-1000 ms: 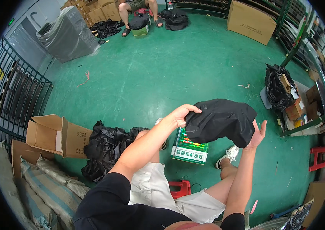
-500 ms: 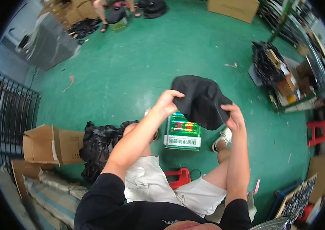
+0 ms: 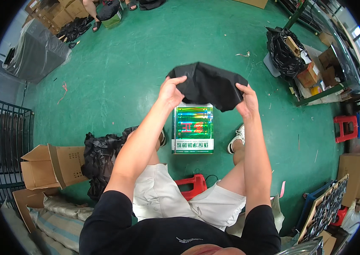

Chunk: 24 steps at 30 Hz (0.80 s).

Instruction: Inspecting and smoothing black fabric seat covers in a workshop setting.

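A limp piece of black cloth (image 3: 209, 85) is stretched between my two hands, out in front of me. My left hand (image 3: 172, 92) pinches its left edge, thumb on top. At the right edge my right hand (image 3: 248, 102) grips it, the thumb lying over the fabric. Whether the cloth is a bag, a cover or a flat sheet cannot be made out. Partly beneath it, between my feet, stands a shiny green box-shaped can (image 3: 192, 127) with a white band; the cloth hangs above its far edge.
Crumpled black plastic (image 3: 103, 159) lies by my left leg, beside an open cardboard box (image 3: 52, 165). A red stool (image 3: 193, 187) shows between my thighs, another red stool (image 3: 345, 128) at the right. Shelving (image 3: 324, 95) with boxes stands right; another person's legs (image 3: 93, 10) are far left.
Both hands have moved away from me and slightly left with the cloth. It now hangs wider and flatter, and more of the green can shows. My view has shifted a little.
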Each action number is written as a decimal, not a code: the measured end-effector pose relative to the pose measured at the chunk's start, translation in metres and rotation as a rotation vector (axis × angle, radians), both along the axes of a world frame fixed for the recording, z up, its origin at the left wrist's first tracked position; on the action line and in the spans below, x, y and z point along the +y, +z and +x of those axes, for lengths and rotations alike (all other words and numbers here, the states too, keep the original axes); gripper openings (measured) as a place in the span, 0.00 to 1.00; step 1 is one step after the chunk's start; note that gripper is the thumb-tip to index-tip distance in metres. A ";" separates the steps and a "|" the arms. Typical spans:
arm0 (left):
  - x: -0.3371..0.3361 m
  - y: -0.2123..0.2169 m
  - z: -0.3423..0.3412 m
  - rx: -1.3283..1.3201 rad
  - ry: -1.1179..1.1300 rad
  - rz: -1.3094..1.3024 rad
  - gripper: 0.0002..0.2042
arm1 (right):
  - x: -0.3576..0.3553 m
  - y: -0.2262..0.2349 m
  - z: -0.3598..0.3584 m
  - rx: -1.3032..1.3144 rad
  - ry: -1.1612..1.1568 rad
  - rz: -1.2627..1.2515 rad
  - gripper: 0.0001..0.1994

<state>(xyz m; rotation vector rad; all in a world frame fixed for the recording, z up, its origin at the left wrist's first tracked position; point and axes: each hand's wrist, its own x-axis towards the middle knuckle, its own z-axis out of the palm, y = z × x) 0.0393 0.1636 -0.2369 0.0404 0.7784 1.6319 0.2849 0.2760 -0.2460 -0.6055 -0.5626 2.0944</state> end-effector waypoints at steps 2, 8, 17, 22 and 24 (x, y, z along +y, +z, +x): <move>0.001 0.003 -0.011 0.161 0.104 0.235 0.13 | -0.012 0.021 -0.019 0.044 -0.033 0.073 0.13; -0.010 -0.022 -0.025 0.279 0.277 0.069 0.14 | -0.004 -0.019 -0.030 -0.098 -0.119 0.101 0.12; -0.120 -0.276 0.002 0.178 0.189 -0.684 0.25 | -0.104 -0.260 -0.007 -1.043 -0.209 -0.236 0.11; -0.116 -0.246 0.024 0.223 0.264 -0.717 0.25 | -0.106 -0.254 -0.003 -0.885 -0.347 -0.198 0.08; -0.104 -0.239 0.019 0.273 0.221 -0.570 0.19 | -0.091 -0.247 -0.001 -0.848 -0.391 -0.187 0.07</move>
